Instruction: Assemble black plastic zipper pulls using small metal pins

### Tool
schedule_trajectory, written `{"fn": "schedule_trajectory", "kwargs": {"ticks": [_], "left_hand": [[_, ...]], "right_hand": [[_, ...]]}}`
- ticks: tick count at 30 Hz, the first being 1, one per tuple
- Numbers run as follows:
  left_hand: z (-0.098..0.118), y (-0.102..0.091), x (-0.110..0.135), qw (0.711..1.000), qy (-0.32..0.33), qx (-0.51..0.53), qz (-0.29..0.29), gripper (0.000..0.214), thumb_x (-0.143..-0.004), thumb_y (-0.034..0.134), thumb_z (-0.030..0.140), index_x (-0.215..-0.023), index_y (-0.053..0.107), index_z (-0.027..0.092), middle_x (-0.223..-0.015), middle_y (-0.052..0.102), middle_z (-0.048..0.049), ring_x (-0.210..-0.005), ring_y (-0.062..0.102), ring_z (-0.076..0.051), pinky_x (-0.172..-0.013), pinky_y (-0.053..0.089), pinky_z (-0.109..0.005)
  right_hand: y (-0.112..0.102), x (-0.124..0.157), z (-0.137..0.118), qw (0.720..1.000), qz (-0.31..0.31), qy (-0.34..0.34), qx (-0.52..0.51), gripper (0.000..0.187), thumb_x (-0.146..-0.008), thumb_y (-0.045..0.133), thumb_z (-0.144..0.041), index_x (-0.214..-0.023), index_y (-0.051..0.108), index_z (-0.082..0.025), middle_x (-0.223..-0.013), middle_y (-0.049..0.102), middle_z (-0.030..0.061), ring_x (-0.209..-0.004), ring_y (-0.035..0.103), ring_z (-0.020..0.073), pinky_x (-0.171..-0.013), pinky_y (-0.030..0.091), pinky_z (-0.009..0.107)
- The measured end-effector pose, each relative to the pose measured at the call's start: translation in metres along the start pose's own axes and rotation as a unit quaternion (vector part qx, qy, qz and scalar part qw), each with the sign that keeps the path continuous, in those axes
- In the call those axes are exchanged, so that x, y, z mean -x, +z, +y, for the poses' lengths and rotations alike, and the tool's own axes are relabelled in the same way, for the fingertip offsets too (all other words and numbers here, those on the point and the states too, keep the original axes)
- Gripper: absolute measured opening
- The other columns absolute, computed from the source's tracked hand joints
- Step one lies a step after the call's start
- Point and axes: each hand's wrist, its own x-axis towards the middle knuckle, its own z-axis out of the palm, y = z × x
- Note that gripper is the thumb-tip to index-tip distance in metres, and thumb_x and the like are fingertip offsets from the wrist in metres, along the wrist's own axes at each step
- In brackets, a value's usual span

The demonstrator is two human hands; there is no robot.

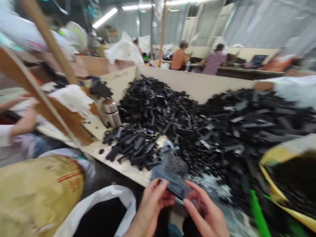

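My left hand is closed, thumb against curled fingers. A small black part shows at its thumb tip; blur hides its kind. Facing it is my right hand, thumb and forefinger apart, with nothing clear between them. Both hands are at the front edge of a blue-grey sheet or cloth. A mound of tiny dark pieces lies on this sheet. Beyond is a large heap of black plastic-looking parts, with a smaller spread of black parts on the pale tabletop.
A steel flask stands at the heap's left. Open sacks flank me: a white-rimmed sack and a yellow sack. A full yellow sack sits far left. A co-worker's arm shows at left; people sit behind the low partition.
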Motion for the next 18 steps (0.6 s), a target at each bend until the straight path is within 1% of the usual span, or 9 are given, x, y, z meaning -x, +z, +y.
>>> {"fn": "schedule_trajectory", "kwargs": {"ticks": [1,2,4,6,8,11,15,18], "left_hand": [[0.001,0.0,-0.002,1.0,-0.002,0.002,0.0,0.039,-0.073,0.086,0.047,-0.092,0.071,0.017,-0.082,0.075,-0.003,-0.07,0.069,-0.015,-0.068,0.058,-0.025],[0.002,-0.001,-0.004,1.0,-0.014,-0.004,-0.002,0.037,-0.073,0.087,0.044,-0.093,0.072,0.017,-0.085,0.076,-0.0039,-0.072,0.07,-0.016,-0.07,0.059,-0.027],[0.003,-0.003,-0.006,0.999,-0.023,-0.017,-0.028,0.033,-0.074,0.085,0.04,-0.096,0.073,0.017,-0.09,0.077,-0.0058,-0.078,0.071,-0.018,-0.075,0.06,-0.029],[0.002,-0.003,-0.006,0.998,-0.024,-0.026,-0.056,0.03,-0.077,0.082,0.036,-0.098,0.074,0.018,-0.094,0.077,-0.0065,-0.084,0.071,-0.019,-0.078,0.06,-0.03],[0.0,-0.001,-0.005,0.997,-0.024,-0.031,-0.068,0.029,-0.078,0.081,0.034,-0.101,0.074,0.019,-0.098,0.077,-0.0066,-0.089,0.07,-0.02,-0.082,0.06,-0.032],[-0.003,0.004,-0.005,0.997,-0.031,-0.038,-0.06,0.034,-0.078,0.082,0.033,-0.109,0.074,0.019,-0.104,0.076,-0.0074,-0.096,0.069,-0.021,-0.088,0.058,-0.032],[-0.005,0.009,-0.005,0.997,-0.039,-0.065,-0.034,0.047,-0.072,0.087,0.031,-0.116,0.071,0.022,-0.105,0.077,-0.0071,-0.097,0.07,-0.022,-0.089,0.057,-0.032],[-0.006,0.012,-0.005,0.995,-0.036,-0.089,-0.007,0.052,-0.069,0.089,0.032,-0.116,0.071,0.023,-0.103,0.077,-0.0064,-0.098,0.071,-0.024,-0.088,0.058,-0.032]], "right_hand": [[0.0,-0.001,-0.002,0.997,0.025,0.041,-0.064,0.057,-0.09,0.064,-0.063,-0.132,0.066,-0.024,-0.082,0.072,0.0029,-0.057,0.062,0.016,-0.054,0.052,0.025],[0.001,-0.003,-0.005,0.99,0.026,0.067,-0.118,0.059,-0.089,0.064,-0.066,-0.125,0.07,-0.02,-0.076,0.071,0.0028,-0.058,0.062,0.0168,-0.055,0.052,0.026],[0.005,-0.005,-0.007,0.976,-0.001,0.104,-0.19,0.056,-0.085,0.068,-0.068,-0.108,0.077,-0.018,-0.071,0.07,0.0031,-0.062,0.063,0.0179,-0.059,0.051,0.027],[0.007,-0.005,-0.008,0.969,-0.021,0.116,-0.218,0.051,-0.081,0.074,-0.066,-0.098,0.079,-0.017,-0.072,0.07,0.0038,-0.066,0.063,0.0184,-0.062,0.049,0.027],[0.007,-0.003,-0.007,0.968,-0.019,0.116,-0.219,0.05,-0.081,0.075,-0.063,-0.1,0.078,-0.017,-0.076,0.071,0.0043,-0.068,0.062,0.0184,-0.063,0.048,0.027],[0.002,-0.001,-0.001,0.977,-0.017,0.106,-0.186,0.046,-0.085,0.072,-0.058,-0.105,0.078,-0.017,-0.076,0.068,0.0027,-0.065,0.057,0.0164,-0.062,0.044,0.026],[-0.003,0.0,0.006,0.987,-0.016,0.098,-0.126,0.04,-0.088,0.069,-0.052,-0.107,0.079,-0.018,-0.069,0.06,-0.0008,-0.06,0.047,0.0137,-0.058,0.038,0.025],[-0.004,0.0,0.01,0.99,-0.022,0.096,-0.102,0.037,-0.085,0.07,-0.047,-0.106,0.08,-0.019,-0.07,0.061,-0.001,-0.058,0.046,0.0133,-0.058,0.038,0.025]]}}
